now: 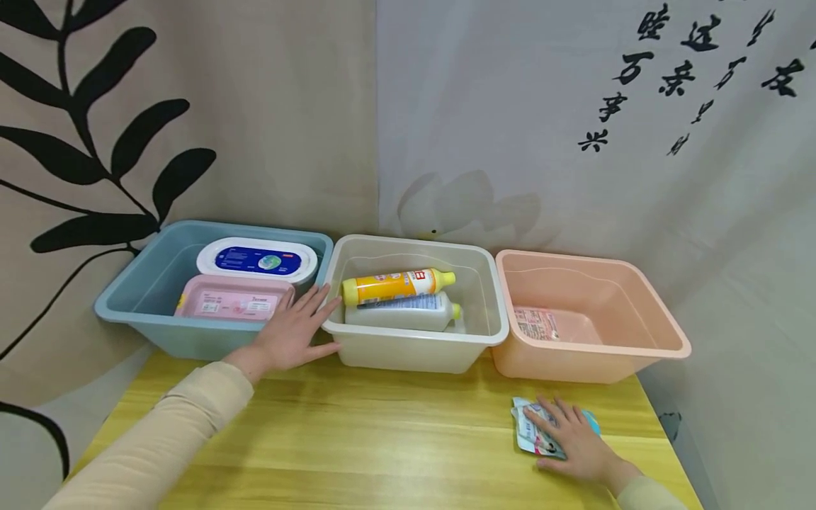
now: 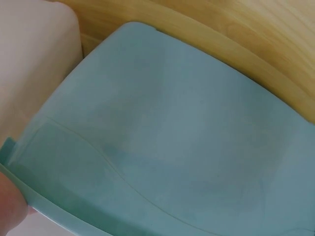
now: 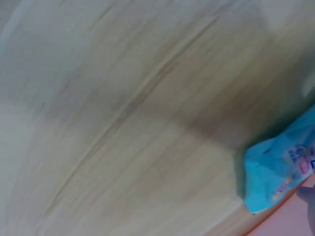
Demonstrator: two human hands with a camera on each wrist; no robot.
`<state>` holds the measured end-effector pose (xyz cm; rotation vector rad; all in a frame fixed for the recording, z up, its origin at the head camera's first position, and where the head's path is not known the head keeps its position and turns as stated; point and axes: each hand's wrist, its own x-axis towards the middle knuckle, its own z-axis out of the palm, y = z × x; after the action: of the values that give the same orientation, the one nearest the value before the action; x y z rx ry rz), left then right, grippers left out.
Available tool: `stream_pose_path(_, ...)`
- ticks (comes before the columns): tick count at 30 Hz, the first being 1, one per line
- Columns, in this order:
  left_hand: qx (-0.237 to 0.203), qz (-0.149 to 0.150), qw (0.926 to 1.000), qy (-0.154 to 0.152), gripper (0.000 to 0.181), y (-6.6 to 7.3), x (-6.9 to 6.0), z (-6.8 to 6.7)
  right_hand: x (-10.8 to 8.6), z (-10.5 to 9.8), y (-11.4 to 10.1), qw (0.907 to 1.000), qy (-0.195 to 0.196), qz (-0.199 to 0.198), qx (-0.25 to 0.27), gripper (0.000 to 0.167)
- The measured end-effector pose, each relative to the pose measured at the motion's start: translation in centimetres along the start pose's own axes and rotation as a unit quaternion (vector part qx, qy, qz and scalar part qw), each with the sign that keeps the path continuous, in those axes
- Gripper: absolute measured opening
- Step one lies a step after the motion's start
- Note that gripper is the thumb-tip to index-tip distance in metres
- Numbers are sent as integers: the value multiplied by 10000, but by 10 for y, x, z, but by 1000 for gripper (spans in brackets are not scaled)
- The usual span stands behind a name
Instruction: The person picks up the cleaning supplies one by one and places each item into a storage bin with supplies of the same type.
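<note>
My left hand [image 1: 290, 336] has its fingers spread over the front right corner of the blue bin [image 1: 191, 324], near the white bin's left edge. One of its fingertips [image 2: 11, 204] shows beside the blue bin's rim in the left wrist view. Inside the blue bin are a pink pack [image 1: 232, 297] and a white oval-topped tub [image 1: 256, 258]. On the table, my right hand [image 1: 576, 443] rests with spread fingers on a light-blue flat packet [image 1: 528, 431], covering much of it. A corner of that packet [image 3: 275, 172] appears in the right wrist view.
The white bin [image 1: 408, 354] holds a yellow bottle [image 1: 395, 285] and a white bottle [image 1: 401, 315], both lying down. In the peach bin [image 1: 586, 365] lies a pink printed packet [image 1: 537, 324]. All three bins stand side by side along the back of the wooden table [image 1: 382, 432], before hanging cloth.
</note>
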<state>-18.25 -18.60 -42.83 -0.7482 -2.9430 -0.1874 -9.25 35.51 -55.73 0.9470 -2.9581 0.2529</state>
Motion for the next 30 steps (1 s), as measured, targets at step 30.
stream_pose_path(30, 126, -62, 9999, -80, 81, 1, 1, 0, -3, 13, 3, 9944, 617, -133, -851, 69)
